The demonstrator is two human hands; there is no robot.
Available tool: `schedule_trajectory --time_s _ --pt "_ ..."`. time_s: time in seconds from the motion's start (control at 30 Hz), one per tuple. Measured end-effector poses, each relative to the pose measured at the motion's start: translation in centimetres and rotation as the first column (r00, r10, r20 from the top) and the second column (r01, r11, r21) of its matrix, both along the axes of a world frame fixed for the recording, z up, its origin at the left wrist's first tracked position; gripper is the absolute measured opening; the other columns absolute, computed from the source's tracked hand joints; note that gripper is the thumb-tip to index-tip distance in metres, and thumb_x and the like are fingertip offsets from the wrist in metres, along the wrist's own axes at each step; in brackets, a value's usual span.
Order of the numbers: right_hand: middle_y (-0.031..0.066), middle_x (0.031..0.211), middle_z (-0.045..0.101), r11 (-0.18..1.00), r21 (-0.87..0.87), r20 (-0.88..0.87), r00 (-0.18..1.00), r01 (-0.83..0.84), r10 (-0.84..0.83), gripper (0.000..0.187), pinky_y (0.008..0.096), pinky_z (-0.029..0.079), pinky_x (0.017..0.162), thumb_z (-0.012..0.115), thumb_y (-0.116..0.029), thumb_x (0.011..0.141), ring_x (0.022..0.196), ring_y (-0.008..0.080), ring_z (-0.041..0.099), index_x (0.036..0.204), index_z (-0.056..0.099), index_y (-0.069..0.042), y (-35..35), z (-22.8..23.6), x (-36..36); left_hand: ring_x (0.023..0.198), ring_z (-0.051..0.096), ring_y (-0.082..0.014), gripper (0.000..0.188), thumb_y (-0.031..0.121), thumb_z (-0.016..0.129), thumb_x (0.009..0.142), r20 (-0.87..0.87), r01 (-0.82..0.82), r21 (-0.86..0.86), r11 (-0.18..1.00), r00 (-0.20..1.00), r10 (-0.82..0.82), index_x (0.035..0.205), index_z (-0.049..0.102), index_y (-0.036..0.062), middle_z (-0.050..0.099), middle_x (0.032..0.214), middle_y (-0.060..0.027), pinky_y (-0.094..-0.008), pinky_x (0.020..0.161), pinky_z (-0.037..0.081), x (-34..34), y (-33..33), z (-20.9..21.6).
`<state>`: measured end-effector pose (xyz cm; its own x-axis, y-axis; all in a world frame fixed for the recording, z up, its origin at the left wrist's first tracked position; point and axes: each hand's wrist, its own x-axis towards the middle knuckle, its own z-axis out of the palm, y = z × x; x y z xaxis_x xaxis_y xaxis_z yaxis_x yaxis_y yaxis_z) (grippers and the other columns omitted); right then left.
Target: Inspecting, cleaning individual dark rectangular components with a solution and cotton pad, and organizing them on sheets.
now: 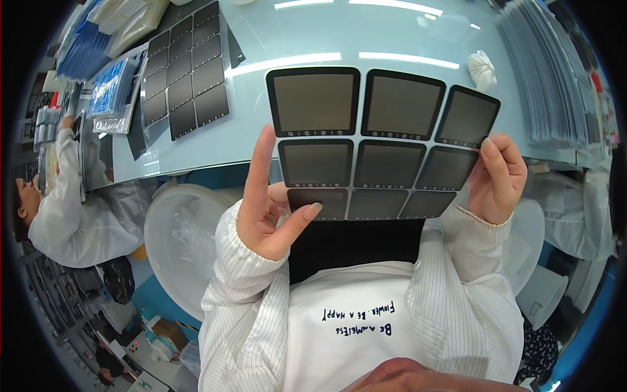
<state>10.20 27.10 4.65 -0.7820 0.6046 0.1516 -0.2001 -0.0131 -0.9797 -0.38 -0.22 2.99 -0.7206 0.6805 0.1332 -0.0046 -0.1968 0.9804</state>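
A thin sheet of dark rectangular panels [388, 164], set in rows with pale gaps between them, is held up over the table's near edge. My left hand [269, 215] grips its lower left corner, with the thumb lying over a bottom panel and the index finger pointing up along the left edge. At the right edge, my right hand [500, 181] pinches the sheet between thumb and fingers. Small marks run along the lower border of each panel. A similar dark panel sheet [177, 72] lies on the table at the far left.
The glass-topped table [405, 29] reflects ceiling lights. A crumpled white wad [482, 70] sits at right, beside tall stacked clear sheets [542, 78]. Blue packs [112, 90] stand at left. White bins [179, 242] flank me below the table. A co-worker in white [78, 215] sits left.
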Motion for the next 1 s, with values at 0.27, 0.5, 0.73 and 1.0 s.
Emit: schedule_trajectory --time_s 0.27,0.5,0.73,1.0 --pt "0.0018 0.075 0.057 0.987 -0.144 -0.065 0.995 0.069 -0.079 0.009 0.0180 0.036 0.059 0.058 -0.006 0.089 0.064 0.0059 0.048 0.087 0.060 0.002 0.0 -0.1 0.1 0.097 0.065 -0.0264 0.089 -0.017 0.051 0.078 -0.245 0.097 -0.062 0.993 0.963 -0.109 0.146 -0.005 -0.0038 0.044 0.135 -0.0269 -0.0256 0.077 0.050 0.2 0.0 0.7" --pt "0.0086 0.085 0.064 0.986 -0.164 -0.115 0.993 0.006 -0.025 0.008 0.0218 0.045 0.072 0.054 -0.005 0.090 0.074 0.0119 0.059 0.089 0.057 0.002 0.7 -0.9 0.9 0.104 0.062 -0.0358 0.090 -0.018 0.054 0.075 -0.351 0.081 -0.098 0.992 0.930 -0.111 0.145 -0.003 -0.0077 0.021 0.147 -0.0321 -0.0313 0.082 0.051 0.5 -0.2 0.7" --pt "0.0022 0.078 0.057 0.987 -0.152 -0.105 0.992 0.056 -0.073 0.006 0.0186 0.040 0.067 0.057 -0.002 0.088 0.070 0.0065 0.052 0.088 0.059 0.003 0.0 -0.6 0.5 0.106 0.061 -0.0368 0.090 -0.018 0.055 0.075 -0.357 0.086 -0.094 0.992 0.927 -0.114 0.145 -0.002 -0.0067 0.016 0.149 -0.0312 -0.0323 0.082 0.051 0.5 -0.4 0.7" --pt "0.0056 0.081 0.060 0.987 -0.154 -0.106 0.992 0.052 -0.069 0.006 0.0207 0.042 0.070 0.055 -0.003 0.088 0.073 0.0093 0.054 0.088 0.058 0.002 -0.1 -0.6 0.7 0.106 0.061 -0.0363 0.089 -0.020 0.052 0.075 -0.319 0.081 -0.078 0.994 0.942 -0.102 0.145 -0.002 -0.0074 0.018 0.149 -0.0300 -0.0318 0.081 0.052 0.6 -0.6 1.1"
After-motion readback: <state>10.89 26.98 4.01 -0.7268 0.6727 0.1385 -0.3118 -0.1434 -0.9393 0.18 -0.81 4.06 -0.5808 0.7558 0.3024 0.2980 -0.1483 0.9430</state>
